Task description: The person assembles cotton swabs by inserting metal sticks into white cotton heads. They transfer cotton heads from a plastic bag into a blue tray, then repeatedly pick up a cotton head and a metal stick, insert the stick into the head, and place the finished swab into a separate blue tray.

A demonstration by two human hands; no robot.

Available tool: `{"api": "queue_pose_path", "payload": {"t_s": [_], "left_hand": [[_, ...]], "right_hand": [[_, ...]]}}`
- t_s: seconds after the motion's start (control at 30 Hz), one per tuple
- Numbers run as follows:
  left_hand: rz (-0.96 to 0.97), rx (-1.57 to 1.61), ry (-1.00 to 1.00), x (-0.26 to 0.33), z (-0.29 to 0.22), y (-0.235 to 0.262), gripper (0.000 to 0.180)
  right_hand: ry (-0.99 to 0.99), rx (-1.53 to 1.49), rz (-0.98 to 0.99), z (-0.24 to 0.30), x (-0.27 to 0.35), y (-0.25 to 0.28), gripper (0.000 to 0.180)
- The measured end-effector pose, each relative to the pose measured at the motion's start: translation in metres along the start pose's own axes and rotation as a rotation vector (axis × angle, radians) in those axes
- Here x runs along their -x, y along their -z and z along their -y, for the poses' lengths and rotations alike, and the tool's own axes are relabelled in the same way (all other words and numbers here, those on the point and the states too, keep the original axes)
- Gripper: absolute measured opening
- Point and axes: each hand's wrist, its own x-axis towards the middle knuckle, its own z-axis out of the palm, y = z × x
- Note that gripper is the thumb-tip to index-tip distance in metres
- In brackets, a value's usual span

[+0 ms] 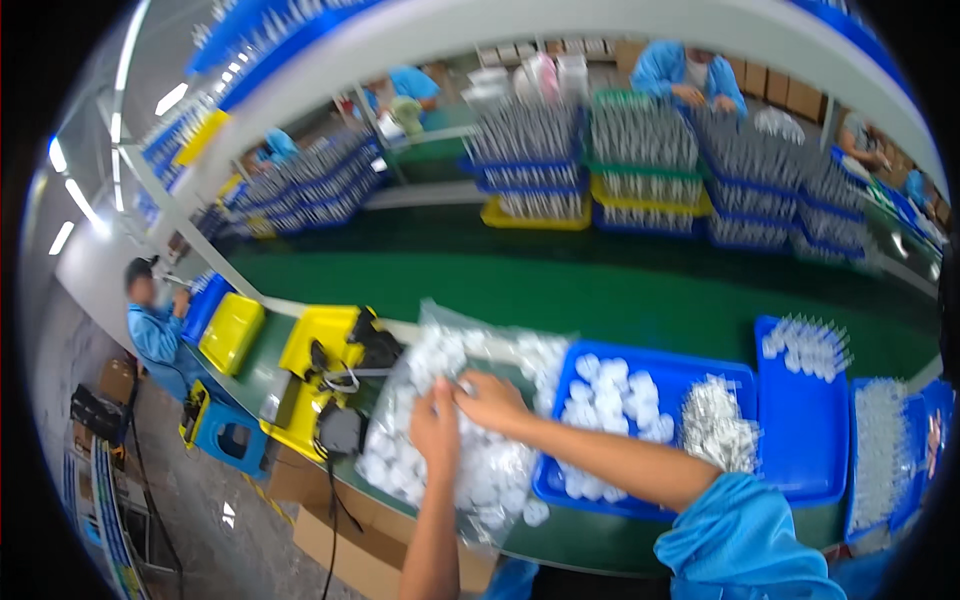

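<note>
A clear plastic bag (470, 470) full of small white caps lies on the green table in front of me. My left hand (436, 425) and my right hand (490, 398) meet on top of the bag near its upper middle, fingers pinched on the plastic. Right of the bag stands a blue tray (735, 378) holding loose white caps (610, 400) and a pile of small clear parts (715, 430). My right forearm crosses over that tray.
Another blue tray (810, 440) with clear tubes sits further right, more trays beyond. Yellow trays (318, 345) and a black device (372, 345) with cables lie left. Stacked trays of tubes stand across the green floor. People in blue work at left and back. Cardboard boxes (330, 535) sit below.
</note>
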Motion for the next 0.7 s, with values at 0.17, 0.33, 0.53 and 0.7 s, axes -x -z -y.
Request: {"api": "queue_pose_path", "payload": {"t_s": [0.17, 0.33, 0.53, 0.7], "left_hand": [[-0.051, 0.259, 0.055, 0.001, -0.046, -0.012, 0.054], [-0.120, 0.547, 0.091, -0.003, -0.043, -0.021, 0.054], [-0.053, 0.828, 0.027, 0.019, -0.125, -0.017, 0.050], [0.091, 0.983, -0.029, 0.081, -0.169, -0.051, 0.049]], "right_hand": [[-0.105, -0.219, -0.078, -0.004, 0.003, 0.012, 0.048], [-0.104, -0.298, -0.089, 0.003, 0.008, 0.013, 0.049], [0.207, -0.277, -0.182, 0.039, 0.051, 0.084, 0.039], [0.311, -0.256, -0.354, 0.012, 0.110, 0.142, 0.027]]}}
